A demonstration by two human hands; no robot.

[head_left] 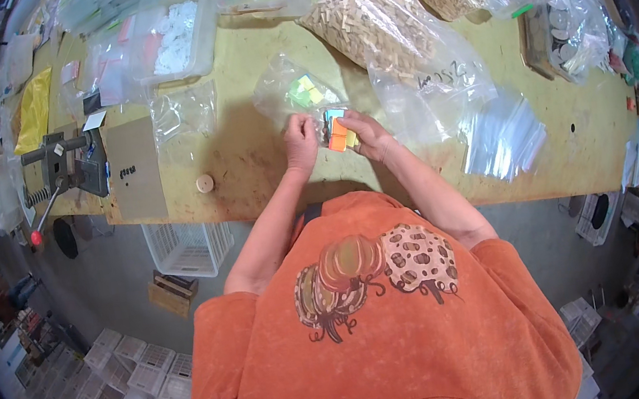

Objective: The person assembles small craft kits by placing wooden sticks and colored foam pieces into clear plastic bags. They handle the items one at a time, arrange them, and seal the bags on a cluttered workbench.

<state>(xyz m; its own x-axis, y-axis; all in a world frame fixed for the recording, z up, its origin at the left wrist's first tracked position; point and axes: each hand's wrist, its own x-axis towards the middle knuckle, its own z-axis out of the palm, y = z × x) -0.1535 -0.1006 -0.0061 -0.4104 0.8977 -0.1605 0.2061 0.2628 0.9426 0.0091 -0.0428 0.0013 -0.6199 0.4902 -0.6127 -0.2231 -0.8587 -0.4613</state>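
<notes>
Over the near part of the table, both my hands are close together. My right hand is closed around a small bundle of flat orange, yellow and blue pieces; what they are I cannot make out. My left hand is pinched shut just left of the bundle, and whatever lies between its fingertips is hidden. Just beyond my hands lies a clear plastic bag with yellow and green pieces in or under it.
A big clear bag of small wooden pieces lies beyond my right hand. Clear flat bags sit at right. On the left stand a hand press and a tub of white pieces. A wooden disc rests near the table edge.
</notes>
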